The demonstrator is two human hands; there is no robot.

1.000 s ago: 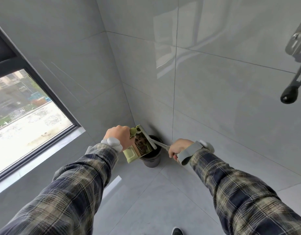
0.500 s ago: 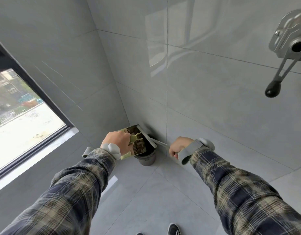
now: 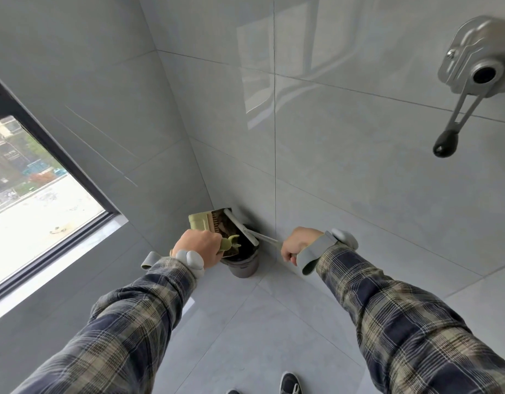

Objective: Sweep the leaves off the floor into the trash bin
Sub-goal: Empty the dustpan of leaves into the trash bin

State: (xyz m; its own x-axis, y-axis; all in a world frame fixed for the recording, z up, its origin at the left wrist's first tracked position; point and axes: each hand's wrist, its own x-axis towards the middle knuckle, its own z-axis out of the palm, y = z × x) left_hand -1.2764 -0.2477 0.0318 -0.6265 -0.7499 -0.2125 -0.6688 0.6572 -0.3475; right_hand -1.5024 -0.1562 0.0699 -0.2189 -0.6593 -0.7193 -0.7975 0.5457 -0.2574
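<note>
Leaves (image 3: 224, 230) probably spill as the dustpan (image 3: 201, 221), gripped by the left hand (image 3: 198, 247), now tips steeper above the trash bin (image 3: 244, 267); right hand (image 3: 299, 243) grips the brush (image 3: 241, 227).

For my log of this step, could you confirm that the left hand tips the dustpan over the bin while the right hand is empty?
Not quite: the right hand is not empty. It grips the brush, whose head lies against the dustpan, as the head view shows. The rest stands: the left hand tips the dustpan over the bin.
</note>
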